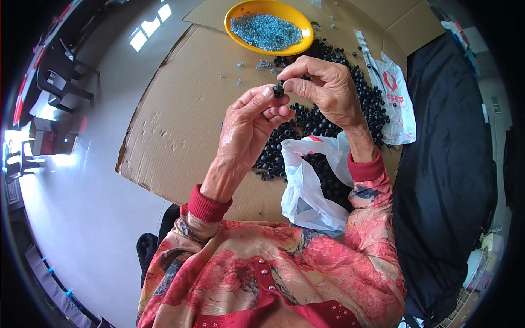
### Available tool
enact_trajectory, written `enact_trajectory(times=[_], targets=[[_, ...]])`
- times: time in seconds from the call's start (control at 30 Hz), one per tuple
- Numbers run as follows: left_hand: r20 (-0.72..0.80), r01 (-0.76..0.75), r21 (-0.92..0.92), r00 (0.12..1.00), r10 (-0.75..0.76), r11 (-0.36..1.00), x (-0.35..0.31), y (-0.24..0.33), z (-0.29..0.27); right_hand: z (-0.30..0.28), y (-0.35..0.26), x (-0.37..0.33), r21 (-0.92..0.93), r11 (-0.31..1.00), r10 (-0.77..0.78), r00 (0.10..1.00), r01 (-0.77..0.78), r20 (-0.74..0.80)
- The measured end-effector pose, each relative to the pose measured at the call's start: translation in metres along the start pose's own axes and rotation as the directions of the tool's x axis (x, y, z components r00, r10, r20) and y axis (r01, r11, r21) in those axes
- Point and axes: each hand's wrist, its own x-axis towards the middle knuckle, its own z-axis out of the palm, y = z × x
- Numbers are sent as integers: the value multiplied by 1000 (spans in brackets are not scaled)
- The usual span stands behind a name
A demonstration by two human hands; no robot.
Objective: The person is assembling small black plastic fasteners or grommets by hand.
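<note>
Between the thumb and fingers of my left hand [249, 112] is a small round black part [279, 91], like a thick bead. Just above it, the thumb and forefinger of my right hand [327, 90] are pinched together at the part's upper edge. Whatever sits in that pinch is too small to make out. Below and behind both hands, many loose black round parts [314, 121], some with a hole showing, are heaped on a flattened cardboard sheet [180, 120]. Beyond my hands, a yellow oval bowl [232, 34] holds a pile of tiny clear bluish pieces [268, 31].
An open white plastic bag [299, 188] with more black parts stands near my right forearm. Another white bag with red print [402, 117] lies flat on the right, beside a black cloth [445, 169]. A few clear pieces [264, 64] lie scattered near the bowl. Chairs [60, 82] stand far left.
</note>
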Motion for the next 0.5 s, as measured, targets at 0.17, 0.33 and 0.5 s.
enact_trajectory(times=[0.17,0.33,0.5], targets=[[-28,-18,-4,999,18,1000,2,-3,0,6,5,-4,-236,947,-239,968,216,-72],[-76,-1,20,997,3,1000,1,-4,8,11,1,-10,-411,869,-332,941,276,-70],[-72,0,-21,997,-2,1000,2,-7,2,18,9,-10,-520,796,-400,914,310,-68]])
